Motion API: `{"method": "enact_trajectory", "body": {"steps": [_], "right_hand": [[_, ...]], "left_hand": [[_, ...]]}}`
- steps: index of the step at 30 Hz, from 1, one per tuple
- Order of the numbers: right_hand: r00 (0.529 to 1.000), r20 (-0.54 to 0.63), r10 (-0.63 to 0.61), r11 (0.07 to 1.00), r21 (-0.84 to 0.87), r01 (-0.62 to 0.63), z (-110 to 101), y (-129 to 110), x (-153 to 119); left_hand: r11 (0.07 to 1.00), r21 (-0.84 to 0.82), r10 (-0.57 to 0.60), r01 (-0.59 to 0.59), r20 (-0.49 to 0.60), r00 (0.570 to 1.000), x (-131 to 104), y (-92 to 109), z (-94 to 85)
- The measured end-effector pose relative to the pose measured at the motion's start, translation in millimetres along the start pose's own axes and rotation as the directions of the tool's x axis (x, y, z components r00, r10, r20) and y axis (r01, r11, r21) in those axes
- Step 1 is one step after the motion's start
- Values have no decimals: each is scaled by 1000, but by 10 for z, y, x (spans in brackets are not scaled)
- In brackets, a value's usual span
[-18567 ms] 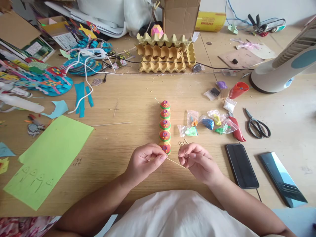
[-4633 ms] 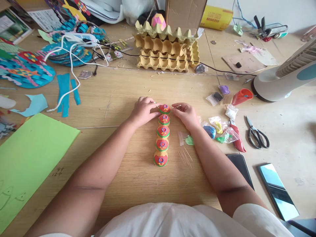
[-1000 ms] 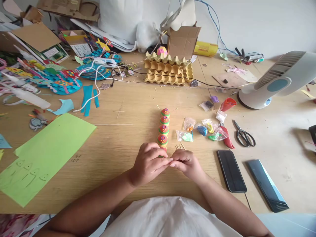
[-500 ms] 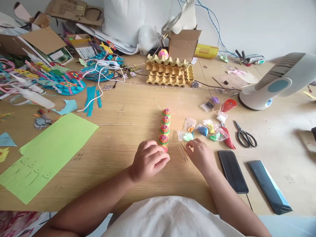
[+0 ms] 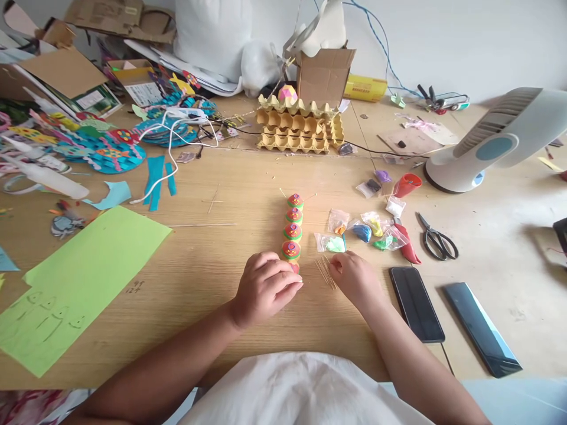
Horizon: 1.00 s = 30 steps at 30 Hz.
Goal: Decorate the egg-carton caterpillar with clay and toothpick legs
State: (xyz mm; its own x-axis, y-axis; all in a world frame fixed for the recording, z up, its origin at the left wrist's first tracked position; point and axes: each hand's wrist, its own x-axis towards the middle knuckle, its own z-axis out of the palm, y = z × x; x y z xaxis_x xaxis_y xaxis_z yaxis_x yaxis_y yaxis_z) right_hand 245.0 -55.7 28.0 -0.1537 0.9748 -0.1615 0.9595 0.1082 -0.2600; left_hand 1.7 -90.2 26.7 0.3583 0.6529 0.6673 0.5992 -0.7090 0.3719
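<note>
A row of red, green and yellow cup-shaped pieces (image 5: 292, 231) with small faces runs away from me along the table, like a caterpillar. Two thin pale sticks poke out at its far end. My left hand (image 5: 268, 289) is closed around the nearest piece, which is mostly hidden by the fingers. My right hand (image 5: 354, 277) rests with curled fingers against a small bunch of toothpicks (image 5: 325, 273). Whether a toothpick sits between those fingertips is hidden. Just beyond that hand lies a small bag of light green clay (image 5: 333, 243).
More clay bags (image 5: 362, 231), scissors (image 5: 438, 237), a phone (image 5: 416, 304) and a dark glossy slab (image 5: 482, 327) lie to the right. A white fan (image 5: 491, 141) stands behind them. Green paper (image 5: 88, 283) covers the left side; egg cartons (image 5: 296, 127) sit at the back.
My right hand has curled in more, its fingertips turning down toward the toothpicks. The left hand keeps its place on the caterpillar. The whole view has shifted slightly.
</note>
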Motion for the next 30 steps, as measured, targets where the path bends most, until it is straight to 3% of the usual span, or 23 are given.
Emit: {"method": "enact_trajectory", "body": {"steps": [8, 13, 17, 21, 23, 25, 27, 30], "right_hand": [[996, -35, -76, 975, -212, 67, 47, -8, -98], [1000, -3, -31, 970, -243, 30, 42, -14, -126], [998, -53, -20, 993, -117, 14, -48, -28, -96], [995, -99, -7, 968, 247, 32, -153, -76, -105], [993, -85, -81, 830, 546, 114, -160, -130, -136], [978, -90, -186, 579, 795, 183, -131, -199, -174], [966, -45, -254, 383, 912, 143, -84, -272, -206], [951, 87, -297, 230, 973, -17, -16, -362, -233]], "left_hand": [[996, -75, -50, 49, -19, 999, 29, -16, 7], [983, -166, -84, 81, -8, 996, 48, -31, 0], [974, -196, -114, 109, -12, 993, 58, -32, -9], [969, -210, -137, 131, -16, 990, 62, -38, -11], [968, -214, -142, 134, -20, 990, 64, -40, -16], [966, -222, -141, 132, -23, 990, 68, -39, -24], [965, -231, -136, 127, -23, 990, 75, -33, -35], [965, -239, -118, 111, -15, 993, 86, -21, -45]]}}
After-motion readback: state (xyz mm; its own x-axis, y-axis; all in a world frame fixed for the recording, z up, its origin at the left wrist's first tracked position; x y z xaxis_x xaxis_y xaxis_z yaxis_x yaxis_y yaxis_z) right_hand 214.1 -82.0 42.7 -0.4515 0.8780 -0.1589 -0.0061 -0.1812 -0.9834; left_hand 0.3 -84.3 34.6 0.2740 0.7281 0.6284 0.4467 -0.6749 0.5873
